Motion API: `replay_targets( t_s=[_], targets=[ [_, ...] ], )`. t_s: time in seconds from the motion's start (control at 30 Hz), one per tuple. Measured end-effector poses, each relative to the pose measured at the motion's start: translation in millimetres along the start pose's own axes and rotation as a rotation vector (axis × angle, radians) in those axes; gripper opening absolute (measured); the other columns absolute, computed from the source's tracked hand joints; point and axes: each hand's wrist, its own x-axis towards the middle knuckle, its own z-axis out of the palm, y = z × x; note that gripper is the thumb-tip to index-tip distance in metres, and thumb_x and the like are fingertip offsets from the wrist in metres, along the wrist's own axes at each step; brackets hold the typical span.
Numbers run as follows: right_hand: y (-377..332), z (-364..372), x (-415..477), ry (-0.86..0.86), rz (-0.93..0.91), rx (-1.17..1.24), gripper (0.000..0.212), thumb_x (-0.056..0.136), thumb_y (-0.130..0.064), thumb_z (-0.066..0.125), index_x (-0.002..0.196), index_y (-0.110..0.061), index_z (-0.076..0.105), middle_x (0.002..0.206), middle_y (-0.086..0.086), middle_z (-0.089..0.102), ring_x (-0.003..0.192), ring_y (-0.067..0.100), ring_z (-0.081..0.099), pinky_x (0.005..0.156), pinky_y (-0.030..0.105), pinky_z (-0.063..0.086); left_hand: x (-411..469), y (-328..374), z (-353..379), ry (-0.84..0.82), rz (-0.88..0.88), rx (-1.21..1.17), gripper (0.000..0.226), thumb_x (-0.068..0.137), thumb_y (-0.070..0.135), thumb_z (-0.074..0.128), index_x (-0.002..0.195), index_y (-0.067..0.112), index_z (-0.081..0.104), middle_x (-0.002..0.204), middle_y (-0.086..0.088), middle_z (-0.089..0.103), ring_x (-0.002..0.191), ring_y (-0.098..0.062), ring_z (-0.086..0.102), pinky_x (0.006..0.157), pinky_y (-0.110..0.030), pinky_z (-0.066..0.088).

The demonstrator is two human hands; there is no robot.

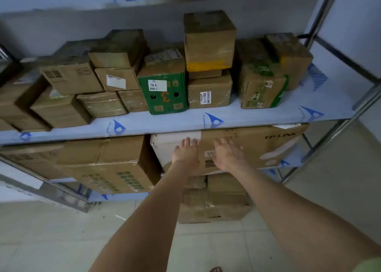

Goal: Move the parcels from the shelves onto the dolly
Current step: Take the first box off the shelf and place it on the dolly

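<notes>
Both my arms reach forward to a long brown TP-LINK carton (257, 145) lying on the lower shelf. My left hand (186, 151) is over the white label at the carton's left end, fingers straight. My right hand (227, 154) is spread open in front of the carton's face, slightly blurred. Whether either hand touches the carton I cannot tell. Neither hand holds anything. The middle shelf (185, 123) above carries many taped cardboard parcels, among them a green box (162, 88) marked 78-4. No dolly is in view.
A large brown carton (107, 164) fills the lower shelf at left. Taped parcels (212, 201) are stacked on the tiled floor under the TP-LINK carton. Metal shelf posts (321, 139) stand at right. Another rack's edge (61, 195) juts in at lower left.
</notes>
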Motion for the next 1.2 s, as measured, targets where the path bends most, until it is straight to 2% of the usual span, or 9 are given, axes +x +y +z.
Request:
replay_targets(
  t_s=[0.17,0.4,0.53,0.67,0.87,0.97,1.07,1.13,1.2],
  targets=[
    [2,8,32,-0.054,0.02,0.004,0.073,0.091,-0.026,0.062,0.151,-0.018,0.022,0.153,0.009,0.028,0.14,0.033,0.027,0.113,0.045,0.032,25,-4,6,0.043,-0.033,-0.028,0.067,0.091,0.015,0.053,0.147,0.01,0.018,0.153,-0.011,0.021,0.141,-0.026,0.023,0.113,-0.037,0.028],
    [22,5,41,-0.026,0.014,-0.029,0.069,0.09,-0.025,0.064,0.148,-0.019,0.028,0.149,0.01,0.03,0.138,0.031,0.029,0.11,0.042,0.035,47,20,8,0.082,0.04,-0.07,0.06,0.09,0.012,0.052,0.145,0.012,0.028,0.148,-0.009,0.03,0.136,-0.023,0.032,0.111,-0.035,0.03],
    [47,-7,39,-0.02,0.039,-0.035,0.071,0.088,-0.024,0.066,0.148,-0.019,0.029,0.146,0.01,0.032,0.133,0.029,0.034,0.107,0.04,0.037,57,49,5,0.07,0.064,-0.044,0.062,0.089,0.016,0.056,0.144,0.014,0.029,0.146,-0.009,0.03,0.135,-0.024,0.034,0.111,-0.037,0.033],
    [81,-18,35,-0.001,0.09,-0.032,0.061,0.089,-0.025,0.064,0.143,-0.02,0.036,0.142,0.009,0.034,0.13,0.027,0.037,0.103,0.04,0.039,63,88,-1,0.055,0.079,-0.033,0.06,0.088,0.015,0.058,0.143,0.018,0.031,0.143,-0.009,0.032,0.132,-0.028,0.038,0.109,-0.04,0.035],
    [152,-28,33,0.004,0.113,-0.017,0.064,0.09,-0.021,0.061,0.146,-0.02,0.031,0.143,0.011,0.033,0.131,0.029,0.036,0.104,0.041,0.04,76,159,-6,0.05,0.091,-0.034,0.061,0.089,0.016,0.058,0.143,0.017,0.03,0.143,-0.008,0.033,0.133,-0.027,0.037,0.108,-0.039,0.035],
    [196,-29,33,0.015,0.114,0.04,0.063,0.087,-0.015,0.062,0.144,-0.019,0.034,0.139,0.01,0.034,0.128,0.028,0.038,0.101,0.04,0.042,80,201,-4,0.062,0.066,-0.039,0.061,0.09,0.012,0.053,0.145,0.014,0.026,0.145,-0.008,0.03,0.133,-0.026,0.037,0.107,-0.039,0.036],
    [243,-31,32,0.038,0.141,0.107,0.06,0.087,-0.021,0.066,0.14,-0.014,0.037,0.138,0.011,0.035,0.127,0.028,0.04,0.095,0.04,0.044,83,247,3,0.073,0.017,-0.006,0.065,0.092,0.014,0.051,0.148,0.01,0.019,0.145,-0.01,0.03,0.132,-0.027,0.038,0.106,-0.039,0.037],
    [276,-27,38,0.042,0.245,0.248,0.06,0.088,-0.025,0.065,0.139,-0.01,0.038,0.141,0.014,0.036,0.128,0.03,0.041,0.095,0.041,0.046,87,276,8,0.089,-0.008,-0.015,0.063,0.092,0.014,0.05,0.148,0.009,0.021,0.145,-0.011,0.031,0.131,-0.027,0.039,0.106,-0.038,0.037],
    [305,-26,47,0.067,0.394,0.492,0.049,0.088,-0.026,0.063,0.131,-0.009,0.047,0.133,0.015,0.048,0.116,0.03,0.053,0.092,0.042,0.051,91,301,12,0.105,-0.053,-0.055,0.057,0.092,0.014,0.05,0.145,0.01,0.028,0.144,-0.01,0.032,0.128,-0.027,0.041,0.103,-0.037,0.038]
  ],
)
